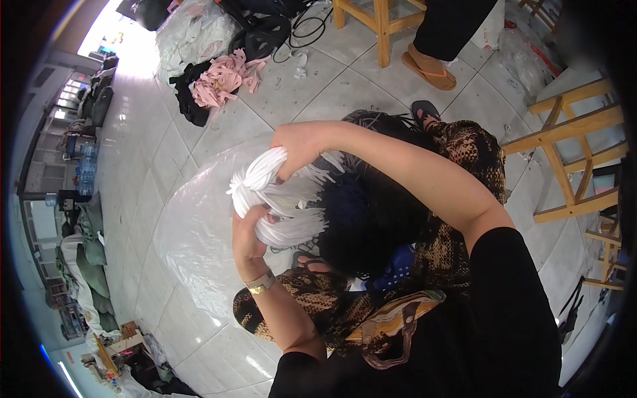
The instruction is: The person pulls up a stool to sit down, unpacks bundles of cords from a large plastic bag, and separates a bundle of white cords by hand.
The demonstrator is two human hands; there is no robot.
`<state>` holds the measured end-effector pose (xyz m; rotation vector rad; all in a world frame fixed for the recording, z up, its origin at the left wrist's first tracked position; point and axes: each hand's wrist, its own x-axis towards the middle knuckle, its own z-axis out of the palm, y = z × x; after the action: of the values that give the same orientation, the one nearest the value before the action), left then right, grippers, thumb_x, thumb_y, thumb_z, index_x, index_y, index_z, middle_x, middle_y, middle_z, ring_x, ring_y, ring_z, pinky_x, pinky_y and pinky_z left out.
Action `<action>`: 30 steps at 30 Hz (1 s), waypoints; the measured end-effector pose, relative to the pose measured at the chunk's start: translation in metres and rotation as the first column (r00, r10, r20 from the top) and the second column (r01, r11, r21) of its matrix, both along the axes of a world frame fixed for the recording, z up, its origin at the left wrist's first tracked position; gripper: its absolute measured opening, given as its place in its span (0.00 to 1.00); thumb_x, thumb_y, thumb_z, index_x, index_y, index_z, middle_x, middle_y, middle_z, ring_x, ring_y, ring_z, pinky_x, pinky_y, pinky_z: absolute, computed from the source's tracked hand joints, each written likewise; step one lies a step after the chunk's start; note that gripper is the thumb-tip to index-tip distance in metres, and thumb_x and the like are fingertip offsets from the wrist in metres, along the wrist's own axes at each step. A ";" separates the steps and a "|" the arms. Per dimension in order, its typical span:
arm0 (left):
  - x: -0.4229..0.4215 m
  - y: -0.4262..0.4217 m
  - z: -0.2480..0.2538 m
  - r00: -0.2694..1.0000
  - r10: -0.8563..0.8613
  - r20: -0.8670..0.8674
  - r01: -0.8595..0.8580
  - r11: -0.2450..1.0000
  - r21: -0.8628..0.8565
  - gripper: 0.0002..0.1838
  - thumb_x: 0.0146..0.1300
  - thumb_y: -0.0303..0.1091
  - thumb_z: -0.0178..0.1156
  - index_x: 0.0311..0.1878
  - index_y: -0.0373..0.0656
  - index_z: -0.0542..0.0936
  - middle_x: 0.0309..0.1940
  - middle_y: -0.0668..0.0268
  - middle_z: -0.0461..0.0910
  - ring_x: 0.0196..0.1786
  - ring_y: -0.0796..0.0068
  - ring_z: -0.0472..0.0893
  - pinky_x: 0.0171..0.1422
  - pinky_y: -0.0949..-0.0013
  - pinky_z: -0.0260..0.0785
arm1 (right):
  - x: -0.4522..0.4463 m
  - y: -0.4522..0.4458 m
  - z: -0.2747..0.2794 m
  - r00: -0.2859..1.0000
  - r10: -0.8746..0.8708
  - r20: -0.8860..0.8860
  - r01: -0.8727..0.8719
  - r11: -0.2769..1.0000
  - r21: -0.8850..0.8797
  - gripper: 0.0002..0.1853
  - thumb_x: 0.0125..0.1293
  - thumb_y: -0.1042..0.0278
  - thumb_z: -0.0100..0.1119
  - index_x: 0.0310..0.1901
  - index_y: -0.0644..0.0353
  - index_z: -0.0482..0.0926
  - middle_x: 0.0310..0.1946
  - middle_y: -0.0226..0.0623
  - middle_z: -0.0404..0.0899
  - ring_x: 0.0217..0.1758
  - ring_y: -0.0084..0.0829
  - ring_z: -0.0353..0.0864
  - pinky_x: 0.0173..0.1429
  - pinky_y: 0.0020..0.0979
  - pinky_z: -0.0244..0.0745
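Note:
A thick bundle of white cords (292, 212), looped at its left end, is held between both hands. My right hand (295, 149) grips the upper side of the bundle, its fingers partly hidden behind the strands. Lower down, my left hand (249, 229) has thumb and fingers closed round the looped end. The loose strands fan out to the right, beside a dark heap of cords (371, 212) between the knees. Under the bundle and to its left lies a large clear plastic bag (199, 225).
Pink fabric strips (222, 79) and black cloth (189, 106) lie on the tiled floor, near plastic bags (192, 40). Wooden stools (564, 139) stand at right and top. Another person's sandalled foot (430, 66) is at the top. A patterned bag (391, 318) rests on my lap.

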<state>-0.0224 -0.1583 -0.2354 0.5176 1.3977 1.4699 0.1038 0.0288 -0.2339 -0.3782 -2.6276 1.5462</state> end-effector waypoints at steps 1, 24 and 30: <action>-0.001 0.000 -0.001 1.000 -0.005 0.002 0.005 1.000 -0.010 0.18 0.49 0.19 0.53 0.47 0.30 0.71 0.29 0.60 0.76 0.25 0.74 0.73 0.31 0.72 0.68 | 0.000 -0.001 0.000 1.000 -0.003 0.006 0.003 1.000 0.018 0.17 0.42 0.64 0.65 0.31 0.68 0.80 0.23 0.39 0.80 0.23 0.26 0.76 0.28 0.29 0.70; -0.006 -0.003 -0.005 0.999 -0.054 0.009 0.054 0.998 -0.012 0.18 0.49 0.19 0.53 0.47 0.29 0.70 0.25 0.61 0.75 0.24 0.73 0.74 0.32 0.71 0.69 | 0.000 -0.002 -0.002 0.999 -0.019 0.030 0.021 0.997 -0.069 0.16 0.43 0.65 0.63 0.32 0.69 0.80 0.24 0.39 0.80 0.26 0.26 0.76 0.32 0.29 0.70; -0.005 -0.003 -0.005 0.998 -0.063 -0.001 0.063 0.998 0.002 0.18 0.49 0.20 0.53 0.46 0.29 0.70 0.25 0.60 0.75 0.24 0.73 0.74 0.32 0.70 0.69 | 0.003 -0.004 0.002 0.999 -0.037 0.001 0.037 0.999 -0.034 0.16 0.43 0.64 0.64 0.31 0.69 0.80 0.22 0.37 0.80 0.23 0.25 0.75 0.29 0.28 0.69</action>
<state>-0.0273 -0.1613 -0.2406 0.5590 1.3684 1.4206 0.1072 0.0248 -0.2319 -0.4275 -2.5819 1.5819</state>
